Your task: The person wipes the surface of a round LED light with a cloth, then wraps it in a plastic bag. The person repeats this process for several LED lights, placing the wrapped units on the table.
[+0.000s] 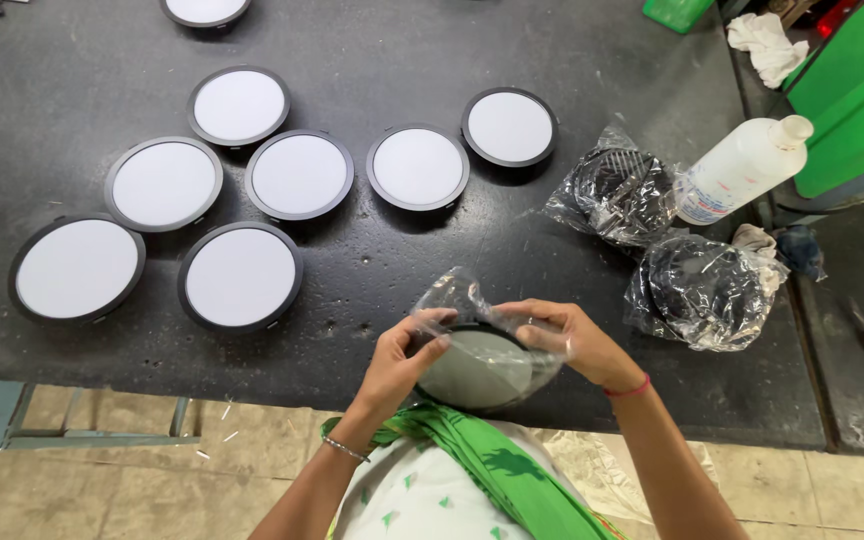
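I saw my left hand (404,352) and right hand (564,338) both pinching the clear bag (472,310) around a round panel light (480,368), held between them to steady it over the table (572,250) edge.

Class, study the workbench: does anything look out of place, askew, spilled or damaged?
One thing stands out: the white plastic bottle lies tipped on its side at the table's right edge, beside two bagged black fixtures; no spill shows. The round panel lights lie flat and look intact. Both hands hold a clear bag around another light.
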The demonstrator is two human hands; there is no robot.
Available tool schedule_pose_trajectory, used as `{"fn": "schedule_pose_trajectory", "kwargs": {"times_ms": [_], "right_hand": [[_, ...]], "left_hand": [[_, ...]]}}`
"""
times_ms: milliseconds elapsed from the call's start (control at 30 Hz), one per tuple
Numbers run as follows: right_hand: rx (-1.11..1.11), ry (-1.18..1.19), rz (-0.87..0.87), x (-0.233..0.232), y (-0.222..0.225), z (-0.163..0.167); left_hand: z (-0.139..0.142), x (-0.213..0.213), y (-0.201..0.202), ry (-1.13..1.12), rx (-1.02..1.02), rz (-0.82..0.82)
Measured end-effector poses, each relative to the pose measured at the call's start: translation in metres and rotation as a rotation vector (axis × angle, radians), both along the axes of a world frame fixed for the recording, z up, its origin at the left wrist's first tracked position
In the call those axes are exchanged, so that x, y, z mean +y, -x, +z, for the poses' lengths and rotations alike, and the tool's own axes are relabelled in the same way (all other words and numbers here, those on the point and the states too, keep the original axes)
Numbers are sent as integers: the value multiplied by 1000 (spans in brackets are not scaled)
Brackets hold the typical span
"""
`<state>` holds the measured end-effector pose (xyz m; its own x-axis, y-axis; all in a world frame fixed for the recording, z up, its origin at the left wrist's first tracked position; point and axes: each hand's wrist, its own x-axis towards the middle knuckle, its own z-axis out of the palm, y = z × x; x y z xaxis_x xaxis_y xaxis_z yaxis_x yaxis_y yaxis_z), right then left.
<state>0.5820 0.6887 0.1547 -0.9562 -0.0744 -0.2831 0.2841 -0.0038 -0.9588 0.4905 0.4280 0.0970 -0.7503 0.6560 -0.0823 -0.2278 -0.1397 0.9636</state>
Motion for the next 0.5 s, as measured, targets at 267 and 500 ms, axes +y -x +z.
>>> {"fn": "schedule_pose_trajectory", "kwargs": {"times_ms": [267,500], "right_hand": [[230,-403,272,-7,23,30],[392,-678,314,-17,21,34]], "left_hand": [[35,8,0,119,142,14],[67,12,2,215,684,174]]}}
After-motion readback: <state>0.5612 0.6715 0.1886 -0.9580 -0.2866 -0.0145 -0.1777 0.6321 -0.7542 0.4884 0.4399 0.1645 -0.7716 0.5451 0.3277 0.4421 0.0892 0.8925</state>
